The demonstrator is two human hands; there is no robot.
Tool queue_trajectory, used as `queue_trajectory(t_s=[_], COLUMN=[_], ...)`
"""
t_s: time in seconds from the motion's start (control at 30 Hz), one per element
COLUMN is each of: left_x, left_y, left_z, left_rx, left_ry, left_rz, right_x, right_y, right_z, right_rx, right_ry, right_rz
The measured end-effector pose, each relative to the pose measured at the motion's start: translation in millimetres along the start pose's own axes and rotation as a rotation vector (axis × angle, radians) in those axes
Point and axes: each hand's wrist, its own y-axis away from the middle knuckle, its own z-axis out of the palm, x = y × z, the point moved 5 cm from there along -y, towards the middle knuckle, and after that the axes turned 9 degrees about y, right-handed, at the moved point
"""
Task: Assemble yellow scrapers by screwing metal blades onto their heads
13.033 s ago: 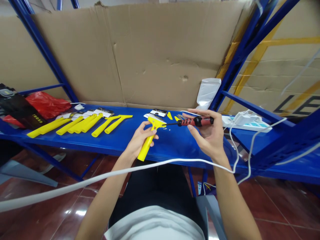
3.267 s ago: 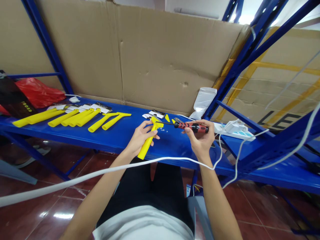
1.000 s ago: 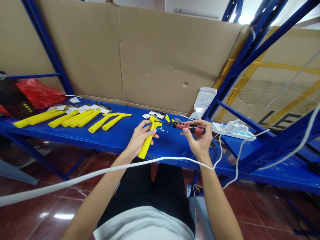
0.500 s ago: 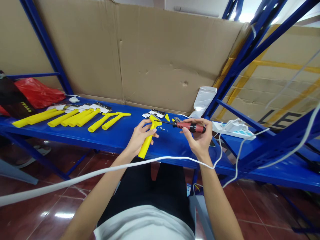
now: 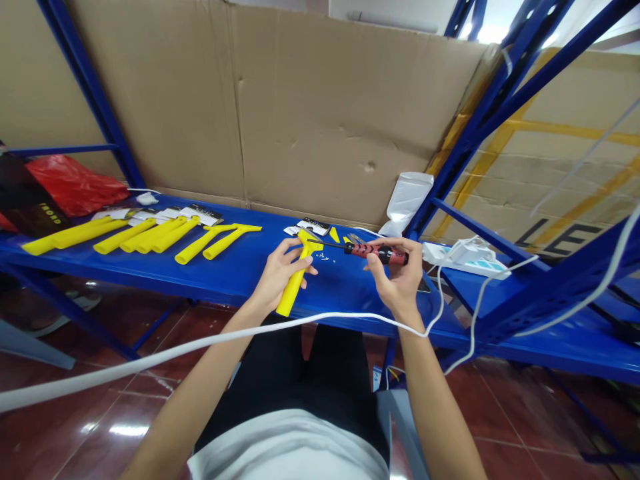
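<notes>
My left hand (image 5: pixel 273 279) is wrapped round a yellow scraper (image 5: pixel 290 297), its hollow handle tilted down toward me and its head up. A screwdriver (image 5: pixel 373 252) with a red and black grip lies level in my right hand (image 5: pixel 403 283), fingers and thumb closed about it. Its shaft reaches left to the side of the scraper's head; whether the tip sits in a screw I cannot make out. Beneath, small silvery bits (image 5: pixel 325 257) are scattered on the blue bench. Just behind are small yellow pieces (image 5: pixel 335 235) and a printed card packet (image 5: pixel 316 227).
Several yellow scrapers (image 5: pixel 150 235) lie in a row on the blue bench (image 5: pixel 235 277) at left, some beside card packets. A white cable (image 5: pixel 200 343) crosses in front of my forearms. A power strip (image 5: pixel 470 260) sits at right, and cardboard (image 5: pixel 310 133) stands behind.
The screwdriver's grip has turned a little in my right hand, showing different dark markings. My left hand and the scraper have stayed nearly in place.
</notes>
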Motion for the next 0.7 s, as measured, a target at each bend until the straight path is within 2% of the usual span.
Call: queue_trajectory(t_s=[0.1, 0.2, 0.37, 0.47, 0.7], left_x=[1.0, 1.9, 1.6, 1.0, 2.6], left_y=[-0.1, 0.3, 0.5, 0.2, 0.7], left_z=[-0.3, 0.6, 0.8, -0.1, 1.2], left_rx=[0.01, 0.013, 0.003, 0.007, 0.018], left_ry=[0.004, -0.002, -0.007, -0.004, -0.006], left_rz=[0.007, 0.006, 0.009, 0.01, 0.01], right_x=[-5.1, -5.6, -0.3, 2.8, -7.5], right_y=[0.1, 1.2, 1.4, 0.6, 1.7], right_z=[3.1, 4.4, 0.5, 0.1, 4.0], right_rx=[-0.057, -0.064, 0.007, -0.006, -0.067], right_ry=[-0.103, -0.133, -0.001, 0.022, -0.147], right_rz=[-0.009, 0.042, 0.066, 0.07, 0.039])
